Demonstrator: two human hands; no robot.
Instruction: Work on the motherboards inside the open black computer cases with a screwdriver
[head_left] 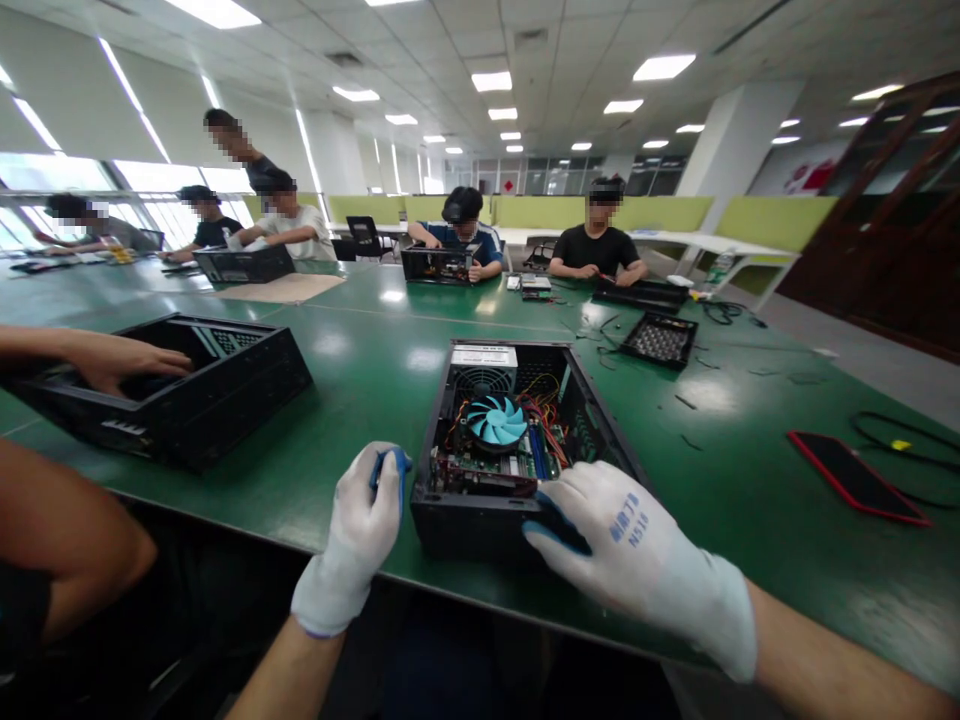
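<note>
On the green tabletop (360, 370), our open computer case (480, 530) lies right in front of us near the edge, so we would do well to steady it flat before working inside. Our right grip (626, 530) clasps its near rim, thumb outside and fingers over the top, which should brace it, while our left grip (364, 525) is curled just beside the left wall, holding we cannot tell what, if anything. Inside, we had best reach gently around the power supply (480, 358), the blue fan (496, 420) and the tangled wires (551, 425).
</note>
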